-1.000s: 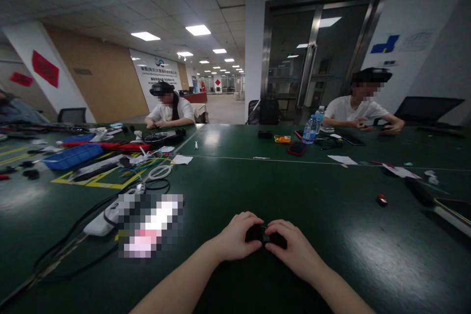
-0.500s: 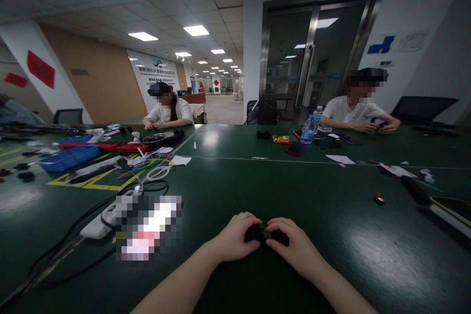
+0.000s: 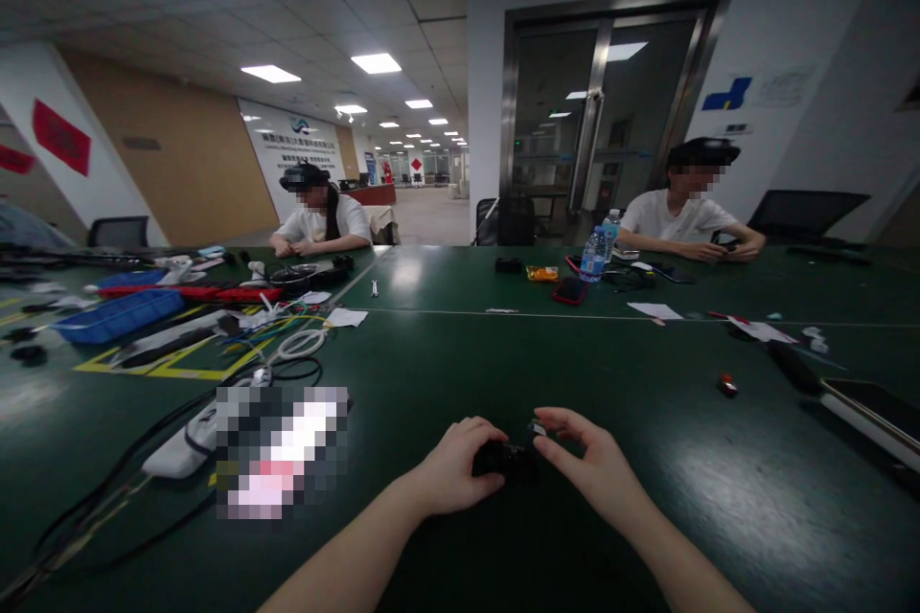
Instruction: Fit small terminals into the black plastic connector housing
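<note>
Fingers (image 3: 487, 432) of our left hand (image 3: 454, 469) gripped a black object (image 3: 512, 462) to the right of the white power strip (image 3: 172, 452), while our right hand (image 3: 596, 462), farther right of that strip, pinched a tiny piece (image 3: 537, 428); we could not tell whether the object touched the green tabletop (image 3: 409, 364).

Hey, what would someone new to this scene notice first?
Probably the glowing, pixelated white-and-pink rectangle, left of the hands on the dark green tabletop. Next, at lower centre, the bare left hand holds a small black object, and the bare right hand pinches a tiny dark-and-pale piece beside it. Farther off at left, the long blue plastic tray also stands out.
</note>
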The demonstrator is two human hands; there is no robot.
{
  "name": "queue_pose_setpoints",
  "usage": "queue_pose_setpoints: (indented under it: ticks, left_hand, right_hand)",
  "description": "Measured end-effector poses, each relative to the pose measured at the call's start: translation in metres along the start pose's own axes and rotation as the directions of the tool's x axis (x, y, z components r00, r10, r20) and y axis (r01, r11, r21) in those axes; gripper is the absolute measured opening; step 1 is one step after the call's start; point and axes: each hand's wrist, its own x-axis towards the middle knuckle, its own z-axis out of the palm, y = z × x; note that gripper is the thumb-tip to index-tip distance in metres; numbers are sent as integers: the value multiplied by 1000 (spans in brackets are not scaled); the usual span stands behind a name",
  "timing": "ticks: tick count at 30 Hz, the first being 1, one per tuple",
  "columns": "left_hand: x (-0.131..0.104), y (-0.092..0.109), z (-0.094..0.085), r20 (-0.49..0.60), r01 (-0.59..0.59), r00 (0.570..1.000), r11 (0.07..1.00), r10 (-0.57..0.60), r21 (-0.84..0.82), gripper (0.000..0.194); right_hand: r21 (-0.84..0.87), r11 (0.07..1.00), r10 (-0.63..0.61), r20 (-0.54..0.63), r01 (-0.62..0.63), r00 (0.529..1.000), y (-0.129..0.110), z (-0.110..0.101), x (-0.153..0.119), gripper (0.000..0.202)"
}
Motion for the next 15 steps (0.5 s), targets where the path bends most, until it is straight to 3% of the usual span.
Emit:
queue_pose_setpoints:
  ticks: [15]
  left_hand:
    - [0,-2,1,-1,-3,1000,1000,3,-24,42]
  right_hand:
    - [341,940,48,-210,27,976,2,-9,1,36]
